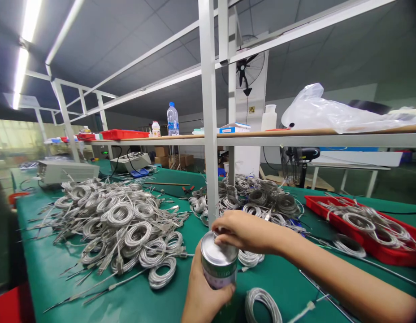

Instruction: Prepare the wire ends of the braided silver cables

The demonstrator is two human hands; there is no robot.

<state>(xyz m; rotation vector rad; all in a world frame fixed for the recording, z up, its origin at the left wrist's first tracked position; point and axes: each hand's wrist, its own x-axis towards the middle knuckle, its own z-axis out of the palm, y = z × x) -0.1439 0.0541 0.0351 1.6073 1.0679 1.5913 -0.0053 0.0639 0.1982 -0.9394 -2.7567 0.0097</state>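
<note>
I see the left hand (203, 291) wrapped round a metal can (218, 262), clenched on its body, low centre of the view, just above the green table (53, 269). Can: silver top, green band under the rim, pale label below; print too blurred to read. Right hand (248, 231) sits on the can's top, fingertips (221, 233) curled at the far rim edge; I can't tell if they're pinching anything. One loose wire coil (262, 303) lies just right of the can. Further back, a big heap of silver wire coils (120, 220) on the left, a smaller heap (258, 199) behind a white post (210, 112). Red tray (315, 204) with more coils on the right. Far: shelf with a water bottle (172, 119) and a plastic bag (329, 112).
</note>
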